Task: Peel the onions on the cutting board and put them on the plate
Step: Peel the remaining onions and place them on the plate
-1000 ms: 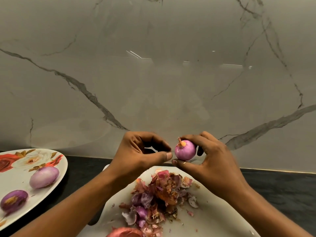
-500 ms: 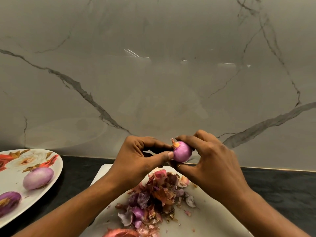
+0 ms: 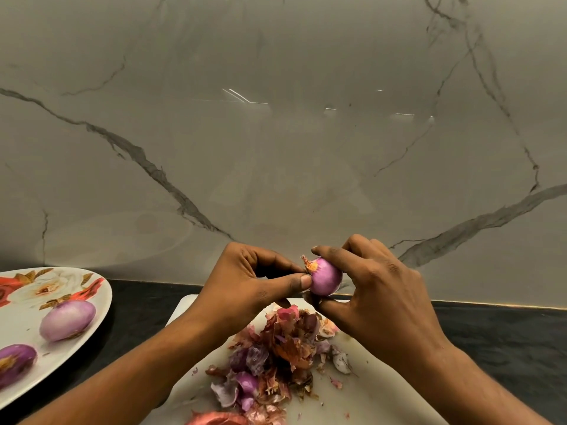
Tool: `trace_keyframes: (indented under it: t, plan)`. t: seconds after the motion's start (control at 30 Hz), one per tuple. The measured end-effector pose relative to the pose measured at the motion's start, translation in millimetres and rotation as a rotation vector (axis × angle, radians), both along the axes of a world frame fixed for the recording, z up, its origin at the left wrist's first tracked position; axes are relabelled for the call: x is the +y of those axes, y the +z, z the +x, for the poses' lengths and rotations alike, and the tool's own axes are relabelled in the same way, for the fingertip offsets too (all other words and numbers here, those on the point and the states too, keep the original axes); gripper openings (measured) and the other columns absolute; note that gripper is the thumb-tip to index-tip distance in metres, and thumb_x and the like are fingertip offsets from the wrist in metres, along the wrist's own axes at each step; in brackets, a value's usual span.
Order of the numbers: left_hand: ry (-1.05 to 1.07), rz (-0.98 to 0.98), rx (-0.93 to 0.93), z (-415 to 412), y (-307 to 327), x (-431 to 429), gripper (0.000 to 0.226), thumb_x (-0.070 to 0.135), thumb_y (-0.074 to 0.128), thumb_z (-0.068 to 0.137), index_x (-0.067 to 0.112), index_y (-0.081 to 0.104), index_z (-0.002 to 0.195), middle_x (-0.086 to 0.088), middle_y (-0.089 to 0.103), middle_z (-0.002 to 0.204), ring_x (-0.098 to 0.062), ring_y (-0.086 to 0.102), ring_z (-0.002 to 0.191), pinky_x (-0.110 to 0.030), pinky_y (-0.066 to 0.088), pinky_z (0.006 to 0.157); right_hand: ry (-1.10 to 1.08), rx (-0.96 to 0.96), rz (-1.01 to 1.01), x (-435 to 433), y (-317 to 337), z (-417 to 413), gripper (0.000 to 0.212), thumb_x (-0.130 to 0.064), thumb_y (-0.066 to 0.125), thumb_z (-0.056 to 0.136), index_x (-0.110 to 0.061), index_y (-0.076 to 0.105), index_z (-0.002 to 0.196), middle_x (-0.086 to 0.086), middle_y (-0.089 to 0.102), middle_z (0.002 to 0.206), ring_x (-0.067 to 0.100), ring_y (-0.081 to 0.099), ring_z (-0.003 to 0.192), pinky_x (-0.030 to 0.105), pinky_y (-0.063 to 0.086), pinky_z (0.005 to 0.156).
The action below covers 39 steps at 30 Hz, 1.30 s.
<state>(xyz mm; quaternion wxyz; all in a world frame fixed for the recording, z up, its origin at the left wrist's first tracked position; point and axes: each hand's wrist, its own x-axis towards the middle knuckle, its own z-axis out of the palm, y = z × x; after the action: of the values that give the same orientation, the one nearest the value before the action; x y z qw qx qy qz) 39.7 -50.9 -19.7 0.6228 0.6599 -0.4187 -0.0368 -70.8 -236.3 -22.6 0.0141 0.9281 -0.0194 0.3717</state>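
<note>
Above the white rectangular plastic cutting board (image 3: 383, 391), raised clear of it: small round pink-purple onion (image 3: 325, 280), mostly bare, with a ragged orange-brown tuft of dry skin at its upper left end. Gripped by the right hand (image 3: 377, 299), index finger curled over the top, thumb underneath, remaining fingers folded behind. Pinched at the tuft end by the left hand (image 3: 254, 289), thumb tip pressed against the onion's left side, forefinger meeting it just above, other fingers loosely curled. Directly below the onion, on the board: loose heap of papery purple, pink and brown onion skins (image 3: 276, 360), with scattered flakes around it. At the board's near edge, partly cut off: reddish unpeeled onion (image 3: 214, 420). Left of the board, apart from it, on the dark stone surface (image 3: 506, 335): white oval plate with a red and gold flower print (image 3: 101, 302), holding one pale lilac peeled onion (image 3: 67, 320) and, nearer the plate's near rim, one darker purple onion (image 3: 15, 363). Behind the board: grey-veined marble wall (image 3: 276, 133).
</note>
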Motion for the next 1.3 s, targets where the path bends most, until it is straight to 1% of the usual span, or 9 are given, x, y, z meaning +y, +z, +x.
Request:
trace_keyframes:
  t: [0.2, 0.3, 0.47, 0.63, 0.77, 0.83, 0.97, 1.13, 1.3]
  plan:
    - [-0.036, 0.008, 0.118, -2.1, -1.7, -0.3, 0.017, 0.015, 0.085, 0.078, 0.007, 0.083, 0.093, -0.012, 0.080, 0.088, -0.027, 0.075, 0.075, -0.032, 0.062, 0.066, 0.002, 0.008, -0.039, 0.8, 0.1, 0.6, 0.059, -0.060, 0.083, 0.077, -0.032, 0.068, 0.127, -0.012, 0.055, 0.094, 0.007, 0.046, 0.078, 0.015, 0.034, 0.049]
    - [-0.052, -0.001, 0.227, -4.7, -3.5, -2.5, 0.018, 0.017, 0.086, 0.074, 0.008, 0.083, 0.089, -0.013, 0.079, 0.088, -0.023, 0.070, 0.070, -0.033, 0.061, 0.066, 0.001, 0.001, -0.070, 0.6, -0.2, 0.1, 0.058, -0.054, 0.086, 0.076, -0.028, 0.071, 0.125, -0.009, 0.056, 0.094, 0.008, 0.046, 0.078, 0.018, 0.038, 0.048]
    - [-0.070, 0.008, 0.283, -5.5, -5.8, -4.9, 0.004, 0.003, 0.082, 0.083, 0.006, 0.082, 0.086, -0.010, 0.074, 0.077, -0.018, 0.063, 0.065, -0.034, 0.055, 0.067, 0.019, 0.012, -0.107, 0.6, 0.3, -0.6, 0.053, -0.045, 0.090, 0.072, -0.025, 0.072, 0.118, -0.007, 0.057, 0.094, 0.009, 0.047, 0.079, 0.021, 0.042, 0.047]
    - [-0.047, 0.036, 0.302, -6.8, -5.7, -5.3, 0.008, -0.001, 0.076, 0.087, 0.004, 0.082, 0.084, -0.010, 0.069, 0.072, -0.015, 0.057, 0.062, -0.030, 0.051, 0.062, 0.020, 0.019, -0.149, 3.8, 0.7, -1.3, 0.052, -0.047, 0.090, 0.070, -0.025, 0.072, 0.114, -0.008, 0.057, 0.093, 0.008, 0.045, 0.079, 0.017, 0.033, 0.050]
    - [-0.072, -0.011, 0.499, -7.3, -6.7, -6.6, 0.009, -0.002, 0.072, 0.088, -0.011, 0.075, 0.088, -0.020, 0.060, 0.082, -0.017, 0.052, 0.064, -0.024, 0.047, 0.057, 0.021, -0.005, -0.198, 4.3, 2.7, -3.0, 0.048, -0.045, 0.089, 0.072, -0.022, 0.072, 0.112, -0.006, 0.059, 0.093, 0.011, 0.048, 0.079, 0.022, 0.041, 0.048]
    - [-0.076, -0.028, 0.545, -7.6, -6.3, -7.1, 0.010, -0.001, 0.074, 0.087, -0.010, 0.076, 0.090, -0.020, 0.064, 0.084, -0.017, 0.055, 0.066, -0.024, 0.050, 0.058, 0.016, -0.013, -0.198, 4.1, 3.8, -3.6, 0.047, -0.043, 0.089, 0.073, -0.022, 0.072, 0.110, -0.006, 0.059, 0.092, 0.011, 0.048, 0.079, 0.024, 0.044, 0.047]
    - [-0.097, -0.019, 0.498, -9.2, -0.8, -4.3, 0.020, 0.010, 0.084, 0.075, -0.001, 0.082, 0.092, -0.022, 0.076, 0.093, -0.019, 0.066, 0.071, -0.025, 0.057, 0.063, 0.011, 0.011, -0.193, 4.0, 3.3, -2.9, 0.040, -0.043, 0.086, 0.076, -0.025, 0.070, 0.108, -0.008, 0.055, 0.092, 0.010, 0.044, 0.080, 0.023, 0.042, 0.047]
    - [-0.070, -0.002, 0.460, -9.9, 3.0, -3.4, 0.016, 0.007, 0.085, 0.076, -0.002, 0.081, 0.090, -0.024, 0.074, 0.089, -0.020, 0.063, 0.069, -0.026, 0.055, 0.062, -0.001, 0.011, -0.155, 4.5, 0.9, -2.1, 0.041, -0.044, 0.087, 0.075, -0.028, 0.071, 0.109, -0.010, 0.054, 0.091, 0.008, 0.043, 0.078, 0.012, 0.020, 0.052]
    - [-0.056, -0.054, 0.513, -2.6, 2.0, -1.1, 0.010, 0.001, 0.081, 0.078, -0.002, 0.081, 0.087, -0.017, 0.071, 0.080, -0.020, 0.065, 0.067, -0.026, 0.056, 0.060, -0.029, -0.029, -0.100, -0.2, 5.3, -2.0, 0.050, -0.041, 0.092, 0.070, -0.023, 0.071, 0.111, -0.007, 0.056, 0.091, 0.012, 0.047, 0.076, 0.018, 0.031, 0.049]
